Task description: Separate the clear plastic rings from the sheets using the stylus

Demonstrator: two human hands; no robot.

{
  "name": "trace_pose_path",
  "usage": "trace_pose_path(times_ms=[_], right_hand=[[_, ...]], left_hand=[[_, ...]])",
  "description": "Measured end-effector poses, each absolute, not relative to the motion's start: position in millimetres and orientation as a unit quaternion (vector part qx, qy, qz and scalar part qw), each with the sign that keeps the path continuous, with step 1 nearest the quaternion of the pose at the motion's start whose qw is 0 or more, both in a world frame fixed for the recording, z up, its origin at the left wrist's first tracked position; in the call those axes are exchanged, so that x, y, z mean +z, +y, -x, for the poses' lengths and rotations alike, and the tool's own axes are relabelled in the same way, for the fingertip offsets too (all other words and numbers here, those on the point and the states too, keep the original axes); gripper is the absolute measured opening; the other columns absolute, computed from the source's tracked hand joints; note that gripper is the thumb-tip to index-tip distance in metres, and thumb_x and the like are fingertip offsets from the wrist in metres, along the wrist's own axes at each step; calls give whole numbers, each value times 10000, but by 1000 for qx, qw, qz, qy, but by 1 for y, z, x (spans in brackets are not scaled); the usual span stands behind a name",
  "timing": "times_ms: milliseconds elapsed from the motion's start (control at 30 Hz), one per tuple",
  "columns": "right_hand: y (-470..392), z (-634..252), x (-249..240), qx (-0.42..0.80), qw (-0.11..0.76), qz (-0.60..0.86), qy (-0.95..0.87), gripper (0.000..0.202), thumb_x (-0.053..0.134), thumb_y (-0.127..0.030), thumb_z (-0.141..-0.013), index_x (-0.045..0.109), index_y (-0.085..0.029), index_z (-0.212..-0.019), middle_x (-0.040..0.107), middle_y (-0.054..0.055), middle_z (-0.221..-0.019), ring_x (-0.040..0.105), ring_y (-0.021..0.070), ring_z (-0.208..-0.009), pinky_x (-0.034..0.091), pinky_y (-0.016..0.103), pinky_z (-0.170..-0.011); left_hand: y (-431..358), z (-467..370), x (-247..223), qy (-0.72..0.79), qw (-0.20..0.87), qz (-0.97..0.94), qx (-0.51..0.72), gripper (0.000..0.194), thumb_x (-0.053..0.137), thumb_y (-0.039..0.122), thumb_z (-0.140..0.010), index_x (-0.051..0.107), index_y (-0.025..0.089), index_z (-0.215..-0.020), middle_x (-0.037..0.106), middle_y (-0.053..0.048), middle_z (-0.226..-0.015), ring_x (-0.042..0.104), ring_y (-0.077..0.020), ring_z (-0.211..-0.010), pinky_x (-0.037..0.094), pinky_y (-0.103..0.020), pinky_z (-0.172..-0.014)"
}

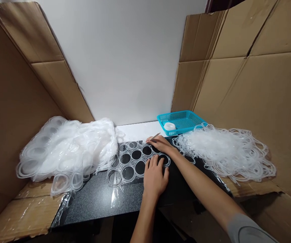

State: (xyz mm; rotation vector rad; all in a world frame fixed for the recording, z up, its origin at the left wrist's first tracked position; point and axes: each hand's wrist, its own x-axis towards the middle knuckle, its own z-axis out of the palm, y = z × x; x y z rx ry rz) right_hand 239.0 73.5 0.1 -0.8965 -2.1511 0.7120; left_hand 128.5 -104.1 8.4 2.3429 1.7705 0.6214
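A clear, flexible sheet of joined rings [121, 175] lies flat on the dark speckled tabletop [92, 202]. Its round openings stand in rows, and the dark surface shows through most of them. My left hand [156, 175] rests palm down on the sheet's near right part, fingers spread. At the far right edge of the sheet, my right hand [162, 144] is closed around a thin, pale, pointed stick [155, 136]. The stick's upper end sticks out above the fingers; its working end is hidden or too small to make out.
A heap of similar translucent ring sheets [79, 148] lies to the left. On the right is a tangled pile of clear ring strips [226, 152]. Behind it, a blue basket [193, 118] holds a white roll [169, 126]. Cardboard walls [257, 98] stand on both sides.
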Motion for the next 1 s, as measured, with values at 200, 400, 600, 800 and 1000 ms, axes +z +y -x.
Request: trace_pose_path(times_ms=[200,400,600,800,1000], right_hand=[[82,-237,13,270,370,426,-780,254,600,-320,-994,830,-214,-972,827,69,-1116,760,265,-1117,539,379,-1057],[91,-213,28,253,411,413,-772,242,610,-320,-996,834,-229,-984,820,69,-1146,750,264,-1147,536,388,-1075],[76,-164,28,317,360,295,-826,232,639,-352,-1002,843,-242,-1021,818,52,-1167,754,233,-1155,550,350,-1062],[67,-151,14,400,263,313,-820,242,683,-413,-990,848,-241,-1034,820,48,-1160,766,236,-1111,574,347,-1021],[69,-151,14,414,262,304,-817,203,690,-392,-993,846,-270,-1039,814,36,-1182,759,235,-1144,580,345,-1037]], left_hand=[[-106,-128,7,587,72,-777,214,408,541,311,-1020,612,205,-1407,563,-115,-1566,488,-297,-1483,358,-544,-1271],[-107,-128,5,587,86,-774,222,407,534,312,-1021,611,219,-1410,557,-108,-1575,479,-299,-1493,345,-561,-1277],[-107,-127,6,583,86,-777,223,417,505,312,-1025,618,174,-1403,580,-130,-1531,492,-310,-1467,348,-544,-1280],[-108,-126,7,578,87,-780,223,438,472,325,-1031,617,187,-1421,614,-130,-1474,521,-323,-1425,371,-557,-1258],[-109,-126,7,580,90,-778,223,446,465,333,-1034,627,161,-1412,613,-138,-1466,521,-327,-1414,370,-543,-1261]])
